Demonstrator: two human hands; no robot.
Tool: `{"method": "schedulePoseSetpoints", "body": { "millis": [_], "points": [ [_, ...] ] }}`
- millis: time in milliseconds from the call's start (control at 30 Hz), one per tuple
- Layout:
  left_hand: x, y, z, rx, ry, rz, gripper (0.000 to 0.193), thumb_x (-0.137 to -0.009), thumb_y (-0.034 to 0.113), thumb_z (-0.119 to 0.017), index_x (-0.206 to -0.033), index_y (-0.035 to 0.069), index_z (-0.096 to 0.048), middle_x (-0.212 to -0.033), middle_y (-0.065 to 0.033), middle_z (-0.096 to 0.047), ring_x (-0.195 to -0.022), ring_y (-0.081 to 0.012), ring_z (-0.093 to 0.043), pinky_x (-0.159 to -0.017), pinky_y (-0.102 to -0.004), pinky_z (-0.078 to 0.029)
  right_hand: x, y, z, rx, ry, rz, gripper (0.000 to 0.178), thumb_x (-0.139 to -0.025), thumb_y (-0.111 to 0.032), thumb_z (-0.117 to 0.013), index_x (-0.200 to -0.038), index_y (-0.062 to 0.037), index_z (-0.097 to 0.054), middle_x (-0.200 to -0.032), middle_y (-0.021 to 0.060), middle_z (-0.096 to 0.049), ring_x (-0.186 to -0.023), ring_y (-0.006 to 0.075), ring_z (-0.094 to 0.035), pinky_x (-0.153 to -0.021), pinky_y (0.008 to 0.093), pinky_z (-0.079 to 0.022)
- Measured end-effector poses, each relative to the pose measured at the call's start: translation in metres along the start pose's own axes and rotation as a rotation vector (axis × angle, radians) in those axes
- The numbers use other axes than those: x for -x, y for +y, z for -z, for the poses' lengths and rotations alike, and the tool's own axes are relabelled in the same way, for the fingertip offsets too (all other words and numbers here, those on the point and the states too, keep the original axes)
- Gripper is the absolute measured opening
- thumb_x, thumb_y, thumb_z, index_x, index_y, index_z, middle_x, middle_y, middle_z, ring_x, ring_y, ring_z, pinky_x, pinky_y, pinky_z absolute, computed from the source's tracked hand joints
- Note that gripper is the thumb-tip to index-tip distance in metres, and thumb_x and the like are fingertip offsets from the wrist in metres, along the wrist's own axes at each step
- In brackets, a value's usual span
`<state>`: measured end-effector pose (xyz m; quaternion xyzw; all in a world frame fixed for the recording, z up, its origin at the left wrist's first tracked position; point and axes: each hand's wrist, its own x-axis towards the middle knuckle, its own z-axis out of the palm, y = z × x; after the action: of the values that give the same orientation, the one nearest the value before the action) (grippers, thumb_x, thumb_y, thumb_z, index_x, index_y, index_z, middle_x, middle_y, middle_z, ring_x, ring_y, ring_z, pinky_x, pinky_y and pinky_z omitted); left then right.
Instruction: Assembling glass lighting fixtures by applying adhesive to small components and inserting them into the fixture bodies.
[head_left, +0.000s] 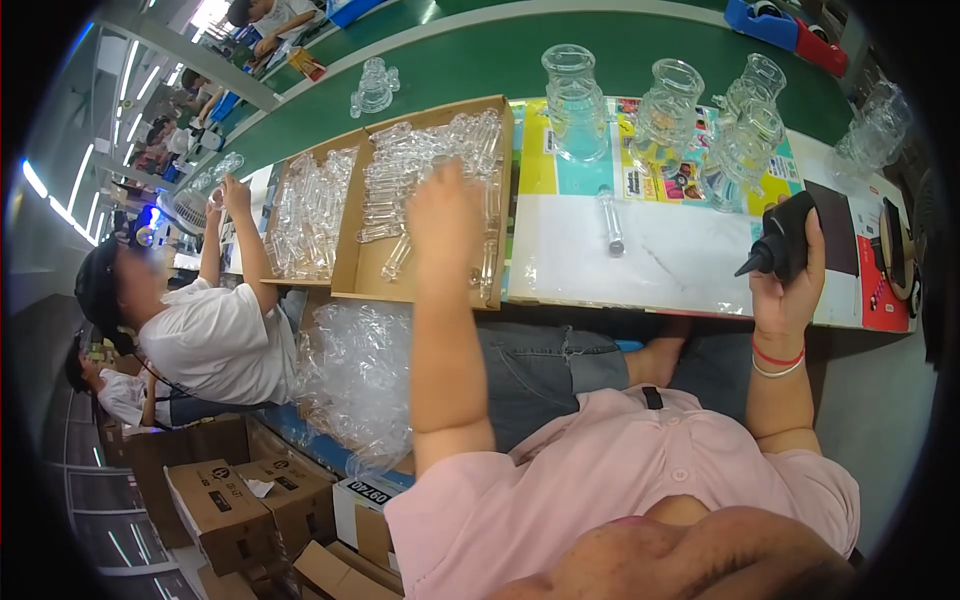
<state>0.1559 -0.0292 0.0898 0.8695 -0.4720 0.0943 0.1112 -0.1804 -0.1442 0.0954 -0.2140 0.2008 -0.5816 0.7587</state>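
Observation:
My left hand (445, 215) reaches over a shallow cardboard tray (345, 240) heaped with clear glass tubes (390, 190). Its fingers are blurred among the tubes, so whether they grip one cannot be made out. My right hand (812, 270), raised at the right end of the table, is wrapped round a black squeeze bottle (790, 235) whose pointed nozzle tips down to the left. On the white board (560, 265) between my hands lies a single clear glass tube (610, 222). Behind it stand several clear, bulging glass vessels (577, 110).
A second glass piece (374, 88) stands on the green table (450, 65) beyond the tray. A blue and red tape dispenser (785, 35) sits at the far right. Plastic wrapping (360, 375) and cardboard boxes (225, 510) are at my left. A co-worker (210, 330) sits there.

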Motion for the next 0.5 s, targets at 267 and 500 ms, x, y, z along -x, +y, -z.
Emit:
{"method": "schedulePoseSetpoints", "body": {
  "millis": [267,500],
  "points": [
    [-0.064,-0.066,-0.047,0.135,0.217,-0.034,0.041,-0.075,0.014,-0.064,-0.113,0.005,-0.053,-0.103,-0.0172,-0.056,-0.089,-0.0327,-0.056,-0.078,-0.0389,-0.046,0.002,0.006,-0.004,-0.006,-0.023,-0.033,0.032,-0.086,-0.022,-0.056,-0.111,-0.0031,-0.053,-0.101,0.0085,-0.061,-0.085,0.015,-0.061,-0.061,0.0242,-0.052],
    [-0.064,-0.062,-0.027,0.938,0.417,0.259,0.027,-0.086,0.022,-0.055,-0.098,-0.002,-0.054,-0.092,-0.0111,-0.055,-0.082,-0.0246,-0.058,-0.078,-0.0355,-0.049,0.0,0.002,0.001,-0.006,-0.047,-0.014,0.031,-0.085,-0.023,-0.056,-0.109,-0.0035,-0.054,-0.101,0.0078,-0.061,-0.082,0.0135,-0.061,-0.056,0.0226,-0.051]
  ]
}}
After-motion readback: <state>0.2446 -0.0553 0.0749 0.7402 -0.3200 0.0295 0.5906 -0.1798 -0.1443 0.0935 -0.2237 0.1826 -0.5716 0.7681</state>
